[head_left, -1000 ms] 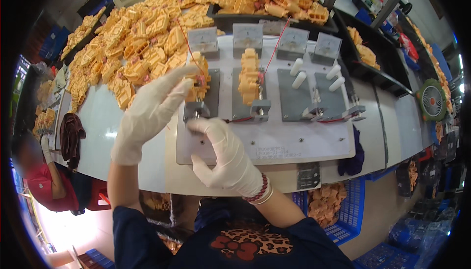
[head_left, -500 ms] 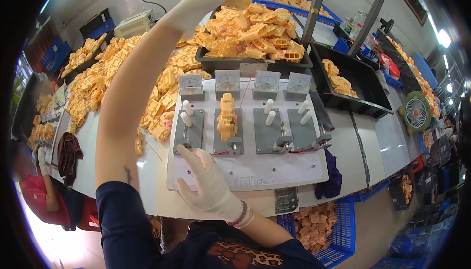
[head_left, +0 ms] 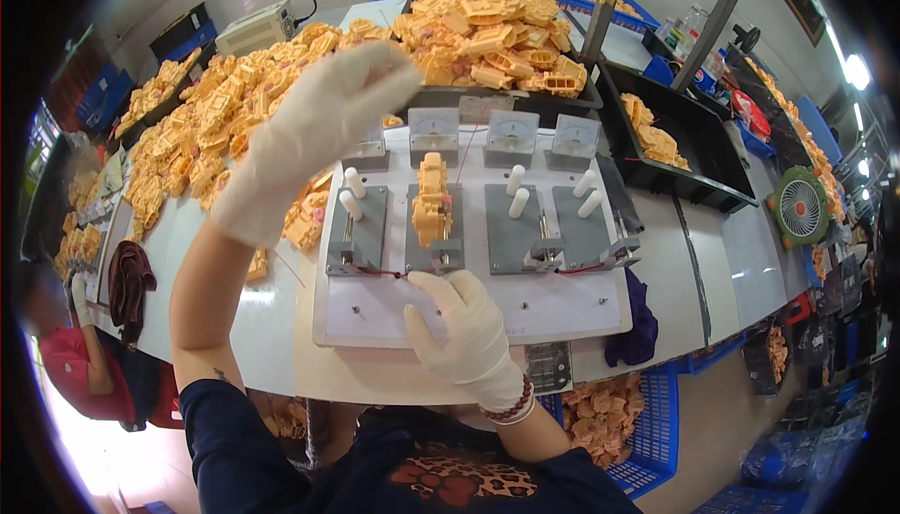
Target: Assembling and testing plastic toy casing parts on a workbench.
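My left hand, in a white glove, is raised in front of the part heap and smeared by motion; no part shows in it. My gloved right hand lies at the near end of the second grey fixture, thumb and fingers apart, fingertips beside its small metal clamp. On that fixture stands a yellow-orange plastic part. The first, third and fourth fixtures hold no part, only white pegs and clamps. All sit on a white board, with dial meters behind.
Yellow-orange parts heap in a black tray and in a pile at left. Another black tray stands at right, near metal posts. A purple cloth, a fan and a blue basket are around; a co-worker sits far left.
My left hand has come down and nearer from above the heap; the orange part at its fingers no longer shows there. My right hand has moved right from the first fixture to the second.
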`<state>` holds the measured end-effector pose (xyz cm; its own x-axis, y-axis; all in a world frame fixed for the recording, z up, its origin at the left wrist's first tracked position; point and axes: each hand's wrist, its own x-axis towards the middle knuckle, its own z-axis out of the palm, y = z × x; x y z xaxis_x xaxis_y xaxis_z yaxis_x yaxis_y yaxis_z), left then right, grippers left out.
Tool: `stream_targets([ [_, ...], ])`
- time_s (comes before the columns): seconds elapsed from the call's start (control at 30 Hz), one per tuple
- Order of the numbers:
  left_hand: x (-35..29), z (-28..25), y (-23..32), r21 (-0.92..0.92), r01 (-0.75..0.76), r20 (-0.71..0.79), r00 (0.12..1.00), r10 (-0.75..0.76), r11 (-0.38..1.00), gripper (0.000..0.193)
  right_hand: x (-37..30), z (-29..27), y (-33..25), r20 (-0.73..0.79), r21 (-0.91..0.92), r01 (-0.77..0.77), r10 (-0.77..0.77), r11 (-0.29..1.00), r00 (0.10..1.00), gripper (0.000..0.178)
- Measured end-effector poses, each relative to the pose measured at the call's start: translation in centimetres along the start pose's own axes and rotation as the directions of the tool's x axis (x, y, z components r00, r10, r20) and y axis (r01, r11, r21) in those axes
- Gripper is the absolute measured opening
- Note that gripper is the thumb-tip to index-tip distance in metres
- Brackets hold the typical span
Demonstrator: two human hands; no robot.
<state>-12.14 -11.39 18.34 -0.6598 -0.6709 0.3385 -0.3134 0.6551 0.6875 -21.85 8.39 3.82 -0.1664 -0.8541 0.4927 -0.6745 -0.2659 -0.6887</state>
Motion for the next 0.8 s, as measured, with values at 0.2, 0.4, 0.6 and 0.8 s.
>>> stream_targets([
  [0.2, -6.9, 2.6, 0.6, 0.246, 0.005, 0.212, 0.976, -0.058, 0.969, 0.028, -0.5, 0.4, 0.1, -0.029, 0.045, -0.030, 0.031, 0.999, 0.999, 0.043],
  [0.4, -5.9, 6.1, -2.3, 0.227, -0.121, 0.303, 0.952, 0.048, 0.966, 0.040, 0.2, 0.9, 0.7, -0.180, 0.242, -0.019, 0.065, 0.970, 0.982, 0.047],
  [0.6, -3.1, 5.8, -0.2, 0.161, 0.097, 0.325, 0.934, -0.146, 0.982, 0.030, -0.5, 0.2, 1.3, -0.197, 0.226, 0.064, -0.019, 0.972, 0.980, 0.043],
  [0.8, 11.4, -0.3, 2.3, 0.202, -0.239, 0.007, 0.970, 0.242, 0.950, 0.035, -0.8, 0.0, 1.1, -0.122, 0.263, 0.025, 0.007, 0.965, 0.992, 0.043],
])
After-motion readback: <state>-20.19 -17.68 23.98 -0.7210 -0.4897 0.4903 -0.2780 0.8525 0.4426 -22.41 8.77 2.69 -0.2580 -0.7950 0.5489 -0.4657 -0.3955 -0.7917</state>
